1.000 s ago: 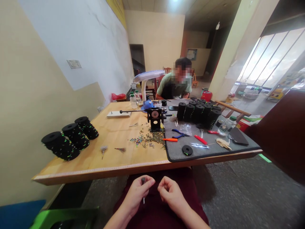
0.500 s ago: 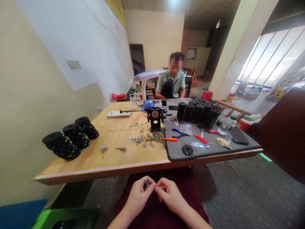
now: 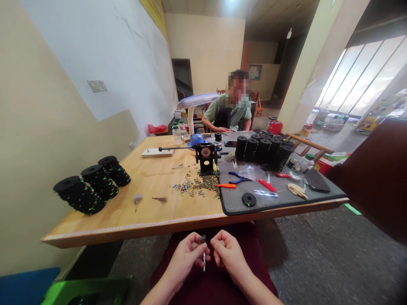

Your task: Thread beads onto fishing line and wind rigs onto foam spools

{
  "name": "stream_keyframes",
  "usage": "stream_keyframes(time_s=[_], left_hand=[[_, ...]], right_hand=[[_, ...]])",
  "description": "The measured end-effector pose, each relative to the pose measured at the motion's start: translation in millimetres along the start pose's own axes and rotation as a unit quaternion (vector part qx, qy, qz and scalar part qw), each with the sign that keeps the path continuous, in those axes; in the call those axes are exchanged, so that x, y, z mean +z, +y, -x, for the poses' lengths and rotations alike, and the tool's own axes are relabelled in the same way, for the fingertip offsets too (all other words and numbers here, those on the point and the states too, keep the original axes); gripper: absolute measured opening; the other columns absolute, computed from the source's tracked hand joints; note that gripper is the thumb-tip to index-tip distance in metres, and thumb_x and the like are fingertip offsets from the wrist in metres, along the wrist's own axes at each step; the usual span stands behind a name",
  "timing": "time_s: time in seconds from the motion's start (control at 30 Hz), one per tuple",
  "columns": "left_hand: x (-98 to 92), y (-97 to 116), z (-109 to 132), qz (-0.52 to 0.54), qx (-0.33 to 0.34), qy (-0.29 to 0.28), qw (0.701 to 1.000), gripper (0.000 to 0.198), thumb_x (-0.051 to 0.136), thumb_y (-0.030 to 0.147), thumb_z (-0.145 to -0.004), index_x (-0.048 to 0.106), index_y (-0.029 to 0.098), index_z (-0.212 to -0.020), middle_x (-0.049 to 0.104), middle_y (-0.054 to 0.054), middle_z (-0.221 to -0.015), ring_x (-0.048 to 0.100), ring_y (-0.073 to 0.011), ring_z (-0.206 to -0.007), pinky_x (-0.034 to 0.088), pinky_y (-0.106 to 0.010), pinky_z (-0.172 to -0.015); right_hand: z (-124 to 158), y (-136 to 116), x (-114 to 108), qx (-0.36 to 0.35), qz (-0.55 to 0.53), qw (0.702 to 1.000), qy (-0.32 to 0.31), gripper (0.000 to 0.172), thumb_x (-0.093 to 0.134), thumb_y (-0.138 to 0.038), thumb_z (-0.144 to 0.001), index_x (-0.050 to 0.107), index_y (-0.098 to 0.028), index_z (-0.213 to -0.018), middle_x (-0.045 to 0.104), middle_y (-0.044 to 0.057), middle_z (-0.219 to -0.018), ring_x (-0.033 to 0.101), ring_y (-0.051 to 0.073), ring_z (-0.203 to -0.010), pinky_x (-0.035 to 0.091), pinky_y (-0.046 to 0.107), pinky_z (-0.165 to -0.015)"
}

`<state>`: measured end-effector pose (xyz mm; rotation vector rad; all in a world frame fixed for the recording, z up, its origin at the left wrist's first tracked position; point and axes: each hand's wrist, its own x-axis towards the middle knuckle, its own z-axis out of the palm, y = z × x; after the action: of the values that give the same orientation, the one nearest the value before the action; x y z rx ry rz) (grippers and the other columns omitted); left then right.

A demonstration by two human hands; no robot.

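Both my hands are in my lap, below the near edge of the wooden table (image 3: 152,224). My left hand (image 3: 187,256) pinches a small dark piece (image 3: 202,239) between thumb and fingers, and a thin white pin-like bit (image 3: 204,261) hangs down from it. My right hand (image 3: 227,254) is curled closed just to the right, its fingertips close to the left hand's; what it grips is too small to make out. My lap is covered in dark red cloth (image 3: 219,284).
On the table lie three black spools (image 3: 90,184) at the left, a scatter of small beads (image 3: 199,185), a black hand-crank device (image 3: 206,157), a grey mat (image 3: 273,199) with pliers, cutters and a black disc, more black spools (image 3: 263,148), and a lamp (image 3: 195,106). Another person (image 3: 230,112) sits at the far end.
My hands parted slightly after touching half a second ago. The white pin hangs below my left fingers again. The person at the far end has shifted posture.
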<state>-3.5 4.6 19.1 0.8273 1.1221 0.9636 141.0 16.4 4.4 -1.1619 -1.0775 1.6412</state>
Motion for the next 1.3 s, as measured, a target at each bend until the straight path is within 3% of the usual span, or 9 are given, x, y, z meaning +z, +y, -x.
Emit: stream_keyframes(time_s=[0.4,0.7,0.97,1.13,1.3], left_hand=[[2.3,-7.9,-2.0,-0.093,0.052,-0.007,0.994,0.032,0.072,0.037,-0.067,0.046,0.018,-0.064,0.057,0.004,-0.050,0.051,-0.0077,-0.041,0.041,-0.017,-0.040],[3.1,-12.3,-2.3,-0.111,0.062,-0.005,0.992,0.031,0.071,0.036,-0.068,0.045,0.018,-0.062,0.057,0.004,-0.049,0.051,-0.0084,-0.041,0.041,-0.018,-0.040],[6.1,-8.8,0.3,-0.013,0.014,-0.026,0.999,0.032,0.073,0.037,-0.067,0.047,0.018,-0.067,0.062,0.002,-0.055,0.058,-0.0107,-0.050,0.044,-0.019,-0.046],[3.9,-11.2,1.6,0.042,-0.022,-0.038,0.998,0.023,0.070,0.031,-0.072,0.054,0.015,-0.076,0.063,0.001,-0.061,0.059,-0.0097,-0.055,0.045,-0.018,-0.050],[2.8,-9.7,0.0,0.029,-0.014,-0.010,0.999,0.024,0.072,0.033,-0.070,0.057,0.014,-0.070,0.061,0.001,-0.055,0.056,-0.0090,-0.050,0.044,-0.019,-0.048]], right_hand=[[-3.3,9.8,0.8,-0.052,0.051,0.997,-0.008,0.035,0.064,-0.049,-0.072,0.047,-0.019,-0.066,0.048,-0.009,-0.035,0.035,0.005,-0.030,0.028,0.017,-0.036],[-1.3,11.4,-1.4,-0.086,0.107,0.991,0.007,0.026,0.060,-0.040,-0.078,0.050,-0.019,-0.068,0.050,-0.007,-0.040,0.040,0.007,-0.034,0.032,0.018,-0.039],[-4.9,15.4,-0.2,-0.057,0.052,0.997,0.003,0.033,0.061,-0.049,-0.074,0.045,-0.020,-0.067,0.047,-0.009,-0.035,0.037,0.006,-0.031,0.031,0.018,-0.037],[-3.5,10.4,0.8,-0.021,0.029,0.999,-0.004,0.039,0.062,-0.054,-0.069,0.044,-0.020,-0.066,0.047,-0.009,-0.034,0.033,0.005,-0.028,0.026,0.017,-0.035],[-1.6,9.6,-0.6,-0.009,0.032,0.999,-0.009,0.041,0.062,-0.057,-0.068,0.045,-0.020,-0.067,0.048,-0.010,-0.033,0.030,0.004,-0.027,0.023,0.017,-0.035]])
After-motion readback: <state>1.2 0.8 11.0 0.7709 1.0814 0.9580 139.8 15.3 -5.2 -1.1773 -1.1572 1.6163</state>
